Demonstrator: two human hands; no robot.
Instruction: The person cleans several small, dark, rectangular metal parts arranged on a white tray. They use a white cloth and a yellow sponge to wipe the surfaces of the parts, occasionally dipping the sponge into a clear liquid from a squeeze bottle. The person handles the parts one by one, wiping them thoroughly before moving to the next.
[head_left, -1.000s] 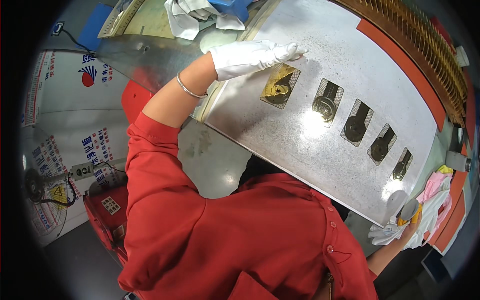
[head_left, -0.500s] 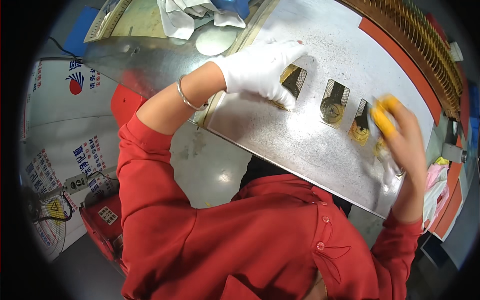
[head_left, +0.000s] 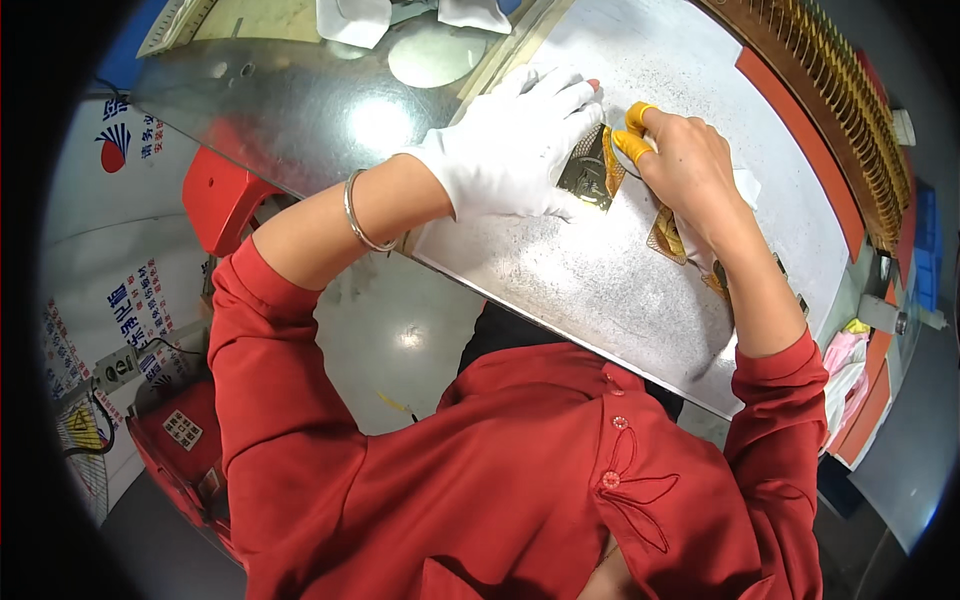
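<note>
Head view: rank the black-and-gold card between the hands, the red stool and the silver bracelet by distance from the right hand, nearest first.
From the right hand:
1. Black-and-gold card: just left of its fingertips.
2. Silver bracelet: on the left wrist.
3. Red stool: far left, beyond the table.

Beneath the fingers (head_left: 632, 148) spreads a desk (head_left: 600, 290) with a pale, speckled top. Left of them, a grey metal surface (head_left: 300, 130) carries a bright reflection of light (head_left: 383, 122). Well apart, farther left, a red stool (head_left: 212, 200) stands before a pale wall (head_left: 70, 210) with blue and red printing. Lower left of the fingers, past the desk's edge, a light grey floor (head_left: 350, 385) shows a soft glare.
</note>
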